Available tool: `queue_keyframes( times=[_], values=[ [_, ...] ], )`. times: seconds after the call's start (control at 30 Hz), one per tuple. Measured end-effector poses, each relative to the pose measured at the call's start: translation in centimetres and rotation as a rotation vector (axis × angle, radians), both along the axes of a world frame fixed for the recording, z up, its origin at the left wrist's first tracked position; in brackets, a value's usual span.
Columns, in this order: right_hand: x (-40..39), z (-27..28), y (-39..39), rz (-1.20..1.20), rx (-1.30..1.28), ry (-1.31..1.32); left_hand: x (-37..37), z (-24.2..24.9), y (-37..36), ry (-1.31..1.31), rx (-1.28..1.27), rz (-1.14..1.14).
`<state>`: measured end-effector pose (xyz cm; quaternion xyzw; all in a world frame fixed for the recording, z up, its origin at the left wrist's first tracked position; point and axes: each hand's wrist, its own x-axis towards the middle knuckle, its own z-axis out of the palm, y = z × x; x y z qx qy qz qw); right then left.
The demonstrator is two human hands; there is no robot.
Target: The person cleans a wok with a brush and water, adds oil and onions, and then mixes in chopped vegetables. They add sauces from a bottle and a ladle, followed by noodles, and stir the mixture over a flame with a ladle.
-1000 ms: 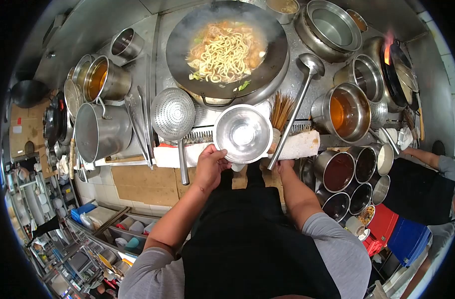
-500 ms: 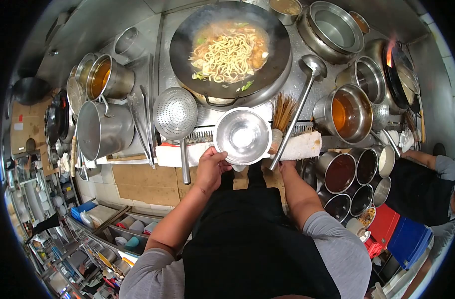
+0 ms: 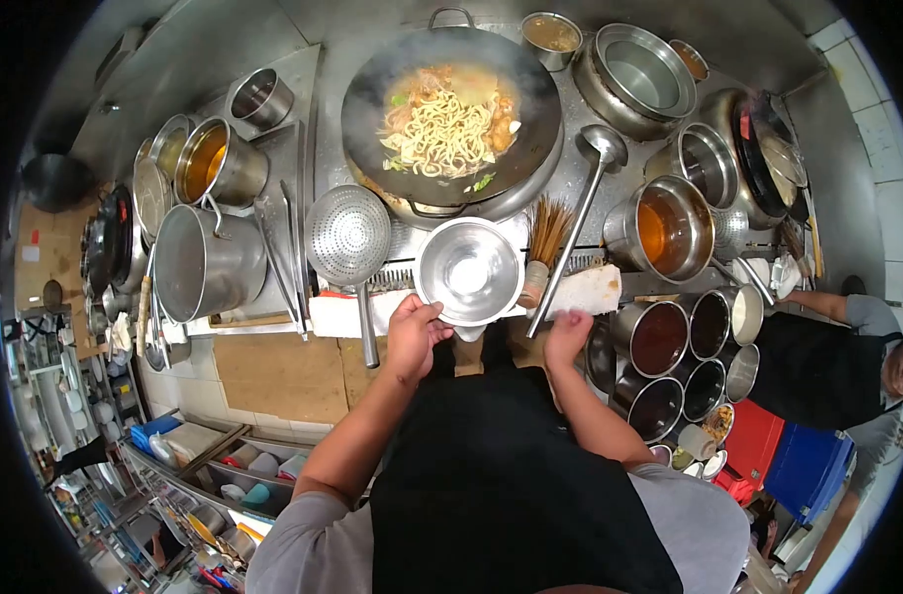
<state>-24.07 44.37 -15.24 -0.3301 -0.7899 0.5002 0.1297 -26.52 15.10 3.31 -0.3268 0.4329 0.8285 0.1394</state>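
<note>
My left hand (image 3: 415,335) is closed on the rim of a shiny metal bowl (image 3: 468,272), thumb over its near left edge. The bowl's inside faces up, and I see nothing in it. My right hand (image 3: 568,339) is just below the white folded towel (image 3: 582,291), apart from the ladle (image 3: 570,238) handle to its left. Its fingers look blurred, and their grip cannot be made out. Beyond the bowl a large black wok (image 3: 367,139) holds thick noodles (image 3: 449,134) with vegetables in steaming broth. A perforated strainer (image 3: 348,234) lies left of the bowl.
A bamboo brush (image 3: 547,238) stands right of the bowl. Pots of amber liquid flank the wok, one on the left (image 3: 238,173) and one on the right (image 3: 694,233). Several dark sauce pots (image 3: 657,339) stand at right, and a co-worker's arm (image 3: 815,304) reaches in beyond them.
My right hand has come up from beside the towel's lower edge and shows more fully. The view has shifted slightly. The flame at the far right no longer shows. My left hand still holds the bowl.
</note>
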Motion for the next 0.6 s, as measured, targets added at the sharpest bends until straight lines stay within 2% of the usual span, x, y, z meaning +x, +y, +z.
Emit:
queue_keyframes(
  times=[0.03, 0.1, 0.13, 0.2, 0.23, 0.3, 0.33, 0.4, 0.43, 0.47, 0.53, 0.57, 0.6],
  values=[
    [-2.0, 1.8, -0.5, 0.081, 0.1, 0.147, 0.1, 0.4, -0.1, -0.005, -0.003, 0.005],
    [-6.0, 4.2, -1.2, 0.257, 0.343, 0.102, 0.2, 1.1, -0.5, 0.009, -0.003, 0.013],
    [-7.5, 4.3, -1.4, 0.255, 0.348, 0.116, 0.4, 1.4, -0.7, 0.0, -0.007, 0.02],
    [-10.0, 4.9, -1.5, 0.325, 0.518, -0.252, 0.8, 1.8, -1.0, 0.005, -0.005, 0.028],
    [-11.1, 5.9, -1.5, 0.324, 0.525, -0.24, 1.1, 2.0, -1.4, 0.01, -0.013, 0.031],
    [-12.6, 7.9, -1.0, 0.336, 0.353, -0.492, 1.6, 2.0, -2.1, 0.024, -0.015, 0.042],
    [-12.6, 7.0, -0.1, 0.338, 0.359, -0.485, 2.0, 1.9, -2.5, 0.029, -0.017, 0.052],
    [-12.7, 5.6, 1.3, 0.278, 0.276, -0.055, 2.6, 1.7, -3.5, 0.039, -0.015, 0.07],
    [-11.3, 10.6, 0.2, 0.324, 0.192, -0.122, 2.9, 1.6, -4.0, 0.039, -0.025, 0.087],
    [-9.8, 10.7, 0.3, 0.327, 0.195, -0.121, 3.3, 1.5, -4.5, 0.036, -0.034, 0.1],
    [-7.8, 11.6, 1.0, 0.457, 0.18, 0.234, 4.2, 0.9, -5.6, 0.044, -0.036, 0.107],
    [-7.7, 12.2, 1.5, 0.453, 0.187, 0.234, 4.5, 0.5, -6.1, 0.049, -0.041, 0.11],
    [-7.4, 14.1, 1.8, 0.515, 0.023, 0.17, 4.5, 0.5, -6.4, 0.051, -0.036, 0.105]
  ],
)
